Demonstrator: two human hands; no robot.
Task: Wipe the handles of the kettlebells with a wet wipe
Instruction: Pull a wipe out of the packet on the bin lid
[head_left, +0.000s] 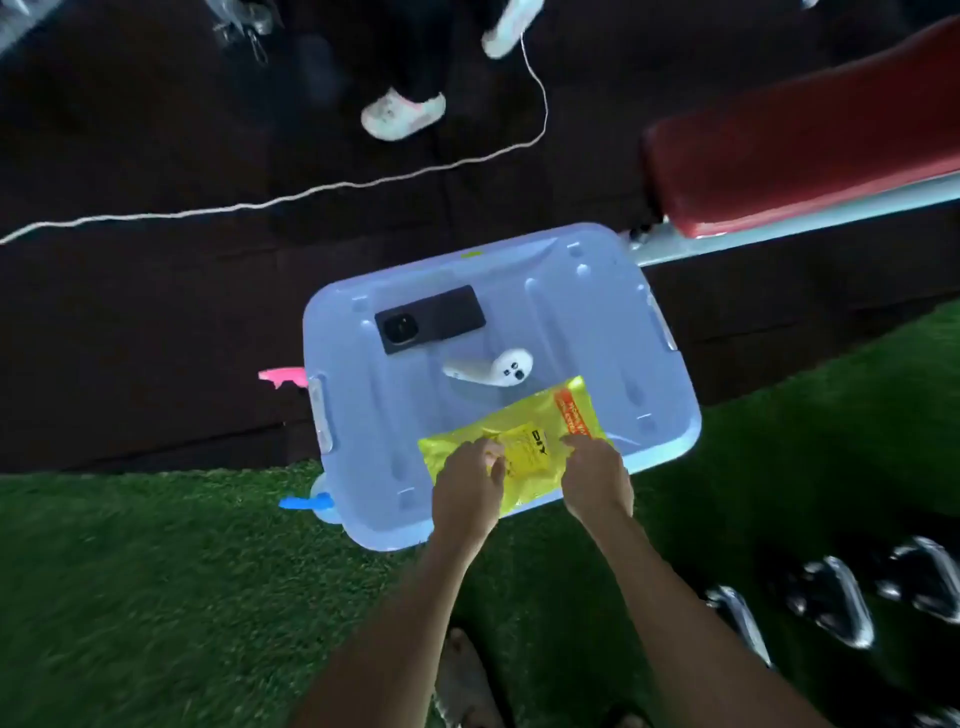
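L hand (467, 480) pinches yellow wipe pack (535, 431) at its mid flap; R hand (597, 480) rests straightish fingers on it. Pack on blue bin lid (571, 312), near edge. Blurred kettlebells (831, 608) near right.

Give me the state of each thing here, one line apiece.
storage bin: closed, lid on.
wet wipe pack: flat on the bin, no wipe out.
phone: face down on the bin.
white controller: lying on its side on the bin.
kettlebells: standing on the turf, untouched.
left hand: pinches the pack's flap.
right hand: straight fingers press on the pack.
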